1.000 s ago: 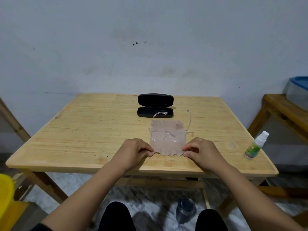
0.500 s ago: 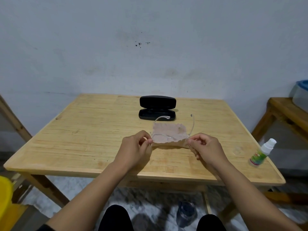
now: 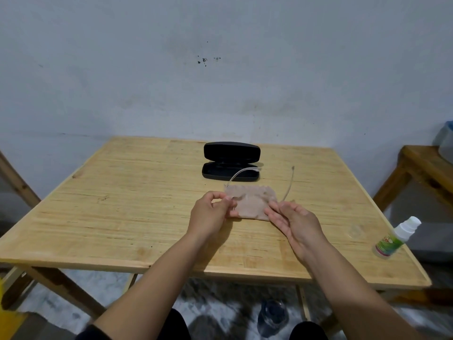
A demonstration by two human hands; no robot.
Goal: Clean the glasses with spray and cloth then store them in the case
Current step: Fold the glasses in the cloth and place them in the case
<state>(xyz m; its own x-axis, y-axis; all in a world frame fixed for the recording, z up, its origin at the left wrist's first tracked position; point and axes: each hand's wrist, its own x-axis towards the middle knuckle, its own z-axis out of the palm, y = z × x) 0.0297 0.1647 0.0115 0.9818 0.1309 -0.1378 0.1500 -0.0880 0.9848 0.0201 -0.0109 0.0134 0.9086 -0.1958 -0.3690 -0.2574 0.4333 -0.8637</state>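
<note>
A beige cloth point(image 3: 250, 203) lies folded over the front of the clear-framed glasses point(image 3: 288, 184) on the wooden table point(image 3: 122, 204); only the two temple arms stick out behind it. My left hand point(image 3: 210, 214) pinches the cloth's left edge. My right hand point(image 3: 294, 220) rests at its right edge with fingers spread, touching the cloth. The black glasses case point(image 3: 231, 160) stands open just behind. A small white spray bottle point(image 3: 394, 239) with a green label stands at the table's right edge.
A second wooden table point(image 3: 426, 173) with a grey bin stands at the right. A dark jar point(image 3: 272, 315) sits on the floor under the table. The grey wall is close behind the table's far edge.
The cloth's near half has been folded away from me over the glasses' front. My right hand has loosened from a pinch to spread fingers. The head view has shifted slightly.
</note>
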